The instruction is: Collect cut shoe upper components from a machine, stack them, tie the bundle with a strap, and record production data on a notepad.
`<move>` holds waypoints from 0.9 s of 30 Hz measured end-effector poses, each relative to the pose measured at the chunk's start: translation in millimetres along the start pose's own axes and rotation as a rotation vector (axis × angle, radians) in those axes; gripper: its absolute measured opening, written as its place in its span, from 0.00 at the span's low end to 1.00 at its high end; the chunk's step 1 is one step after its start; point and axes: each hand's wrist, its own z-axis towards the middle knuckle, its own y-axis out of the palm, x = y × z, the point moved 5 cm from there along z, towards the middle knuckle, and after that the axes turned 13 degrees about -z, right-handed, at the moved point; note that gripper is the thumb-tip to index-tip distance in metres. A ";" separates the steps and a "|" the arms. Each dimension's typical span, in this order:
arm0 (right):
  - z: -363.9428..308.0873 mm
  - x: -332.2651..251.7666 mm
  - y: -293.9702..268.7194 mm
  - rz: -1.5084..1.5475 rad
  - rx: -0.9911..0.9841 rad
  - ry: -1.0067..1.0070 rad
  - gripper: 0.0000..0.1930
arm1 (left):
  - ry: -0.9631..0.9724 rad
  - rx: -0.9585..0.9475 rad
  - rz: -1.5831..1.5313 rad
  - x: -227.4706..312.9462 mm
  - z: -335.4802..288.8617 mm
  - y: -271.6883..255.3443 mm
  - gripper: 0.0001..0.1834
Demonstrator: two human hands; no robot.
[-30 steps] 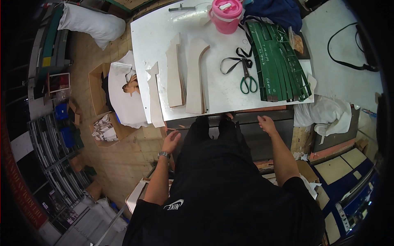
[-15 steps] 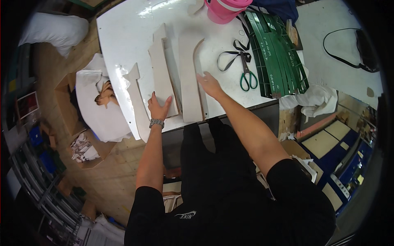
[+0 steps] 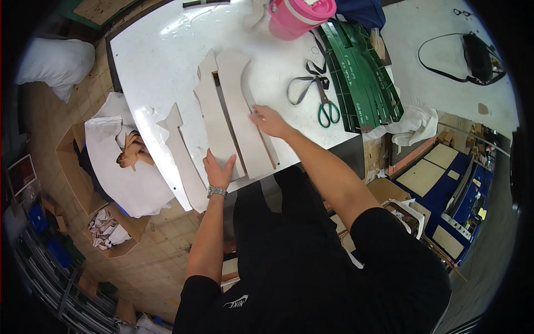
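My left hand (image 3: 218,169) has its thumb and fingers apart and touches the near end of the middle stack of pale beige cut sheet pieces (image 3: 216,117). Along the right edge of another long beige stack (image 3: 247,131), with a curved far end, rests my right hand (image 3: 268,121), its fingers stretched out. These two stacks lie side by side, a narrow dark gap between them. To their left lies a third, slimmer beige piece (image 3: 181,150) with a notched far end. What exactly the sheets are made of, I cannot tell.
Green-handled scissors (image 3: 327,108) and a dark strap (image 3: 303,89) lie right of the stacks on the white table (image 3: 158,72). Beyond are green slatted plastic panels (image 3: 361,78) and a pink bucket-like container (image 3: 297,19). A cardboard box of scraps (image 3: 119,231) stands on the floor left.
The right-hand stack has swung leftward at its far end and now lies closer alongside the middle stack. My right hand has stayed at its right edge. The whole view has shifted slightly.
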 end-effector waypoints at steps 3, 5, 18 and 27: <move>-37.0 56.8 -47.5 -0.086 0.322 -0.004 0.20 | -0.007 -0.046 -0.016 4.0 1.2 -6.0 0.55; -66.0 112.6 -98.1 -0.322 0.621 0.057 0.19 | -0.040 -0.091 -0.067 5.1 5.4 -3.4 0.54; -120.3 220.0 -146.1 -0.508 0.258 0.604 0.35 | -0.242 -0.043 -0.164 -4.4 9.4 8.5 0.53; -156.0 224.2 -158.4 -0.455 0.140 0.328 0.33 | -0.502 -0.201 -0.372 -3.1 32.5 1.7 0.49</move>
